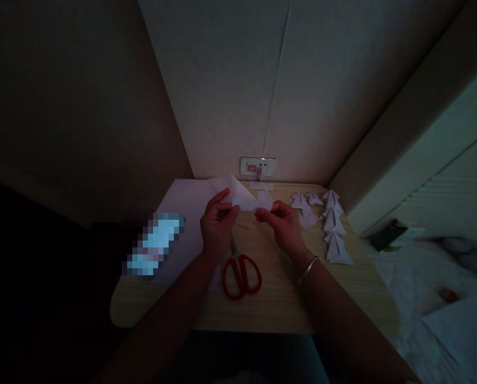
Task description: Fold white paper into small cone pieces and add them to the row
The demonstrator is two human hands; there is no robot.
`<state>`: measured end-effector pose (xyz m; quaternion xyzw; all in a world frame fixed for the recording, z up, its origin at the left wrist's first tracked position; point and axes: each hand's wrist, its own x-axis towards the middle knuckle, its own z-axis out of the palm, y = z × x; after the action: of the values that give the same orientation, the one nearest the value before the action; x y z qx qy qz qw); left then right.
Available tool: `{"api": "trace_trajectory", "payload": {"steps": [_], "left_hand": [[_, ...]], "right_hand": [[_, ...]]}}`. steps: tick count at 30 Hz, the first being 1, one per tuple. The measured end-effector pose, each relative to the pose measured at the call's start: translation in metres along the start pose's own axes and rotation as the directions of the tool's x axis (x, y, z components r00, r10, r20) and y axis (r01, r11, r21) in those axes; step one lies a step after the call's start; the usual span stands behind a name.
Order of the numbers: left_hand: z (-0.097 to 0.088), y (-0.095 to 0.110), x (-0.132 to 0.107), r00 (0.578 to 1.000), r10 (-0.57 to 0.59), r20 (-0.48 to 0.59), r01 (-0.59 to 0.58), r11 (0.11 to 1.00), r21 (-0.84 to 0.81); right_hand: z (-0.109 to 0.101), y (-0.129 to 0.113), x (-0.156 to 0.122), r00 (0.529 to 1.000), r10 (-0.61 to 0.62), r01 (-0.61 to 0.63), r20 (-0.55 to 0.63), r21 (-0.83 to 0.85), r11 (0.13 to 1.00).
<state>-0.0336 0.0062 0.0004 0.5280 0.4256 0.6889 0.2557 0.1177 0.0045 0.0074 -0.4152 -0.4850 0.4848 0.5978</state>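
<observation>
Near on the counter, red-handled scissors lie handles nearest, presumably for easy reach. Folded papers line the right. Farther, left hand and right hand pinch 1 white sheet between their fingers at centre, likely steadying its 2 ends.

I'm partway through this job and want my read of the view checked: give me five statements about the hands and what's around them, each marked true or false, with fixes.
1. The left hand and right hand both hold white paper. True.
2. The scissors have blue handles. False: they are red.
3. A bracelet is on the right wrist. True.
4. The folded paper pieces sit on the left side of the table. False: they sit on its right side.
5. The wall socket is beyond the table's far edge. True.
</observation>
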Motion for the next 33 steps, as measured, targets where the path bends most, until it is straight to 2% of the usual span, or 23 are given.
{"api": "trace_trajectory", "payload": {"steps": [5, 10, 13, 18, 22, 25, 28, 33], "left_hand": [[0.007, -0.006, -0.004, 0.983, -0.175, -0.045, 0.167, 0.974, -0.151], [0.007, -0.011, -0.001, 0.964, -0.238, -0.116, 0.204, 0.948, -0.245], [0.008, -0.012, -0.002, 0.936, -0.344, -0.071, 0.302, 0.892, -0.336], [0.013, 0.0, -0.004, 0.868, -0.487, 0.1, 0.482, 0.773, -0.414], [0.013, 0.004, -0.004, 0.851, -0.519, 0.076, 0.504, 0.768, -0.396], [0.013, 0.002, -0.005, 0.856, -0.512, 0.069, 0.495, 0.773, -0.397], [0.014, 0.0, -0.007, 0.873, -0.474, 0.117, 0.481, 0.794, -0.373], [0.013, -0.002, -0.007, 0.87, -0.437, 0.227, 0.491, 0.803, -0.338]], "right_hand": [[0.006, 0.004, 0.002, 0.992, 0.113, -0.105, -0.056, 0.13, 0.986], [0.006, 0.004, 0.003, 0.98, 0.164, -0.145, -0.11, 0.162, 0.976], [0.005, 0.005, 0.004, 0.982, 0.153, -0.135, -0.115, 0.152, 0.979], [0.004, 0.006, 0.005, 0.99, 0.106, -0.097, -0.093, 0.097, 0.991], [0.006, 0.006, 0.004, 0.991, 0.115, -0.11, -0.064, 0.075, 0.991], [0.008, 0.008, 0.001, 0.985, 0.171, -0.172, 0.025, 0.073, 0.982], [0.01, 0.01, -0.001, 0.963, 0.247, -0.252, 0.109, 0.033, 0.967], [0.01, 0.012, -0.002, 0.952, 0.299, -0.3, 0.064, 0.008, 0.954]]}}
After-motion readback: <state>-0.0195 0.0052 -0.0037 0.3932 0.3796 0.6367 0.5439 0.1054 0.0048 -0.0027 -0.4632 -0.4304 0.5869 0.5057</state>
